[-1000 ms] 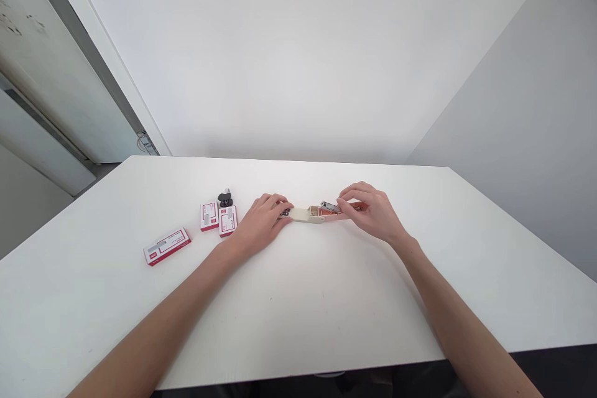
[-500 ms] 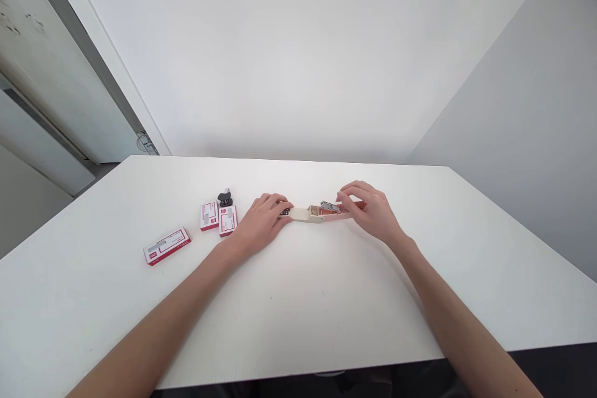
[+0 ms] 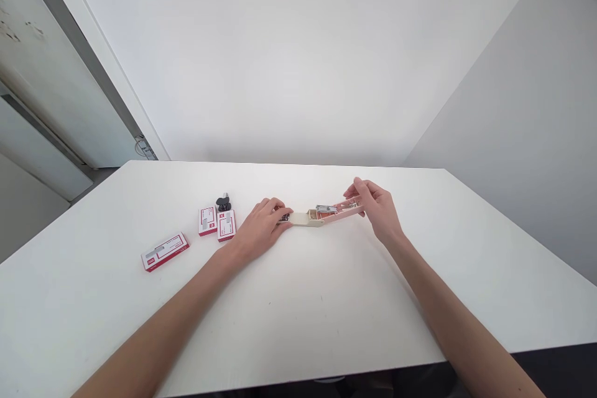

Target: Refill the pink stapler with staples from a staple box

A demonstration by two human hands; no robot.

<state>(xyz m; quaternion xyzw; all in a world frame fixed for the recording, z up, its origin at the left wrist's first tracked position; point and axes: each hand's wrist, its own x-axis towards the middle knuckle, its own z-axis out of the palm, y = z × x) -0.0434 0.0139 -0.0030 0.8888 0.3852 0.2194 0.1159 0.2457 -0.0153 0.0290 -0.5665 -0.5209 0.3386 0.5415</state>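
**Office-type room, seen from above the desk.** A bare white table (image 3: 298, 323) stands against an unadorned white wall (image 3: 280, 62), with a grey wall (image 3: 536, 106) to the right and a door frame (image 3: 89, 56) at the left. Desk supplies mark the setting. An opened stapler (image 3: 321, 216) lies at mid-table, small red-and-white boxes (image 3: 165, 251) lie to its left, and a black clip (image 3: 223, 203) sits just behind two of them.

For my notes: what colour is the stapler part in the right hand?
Pink stapler arm; head view.
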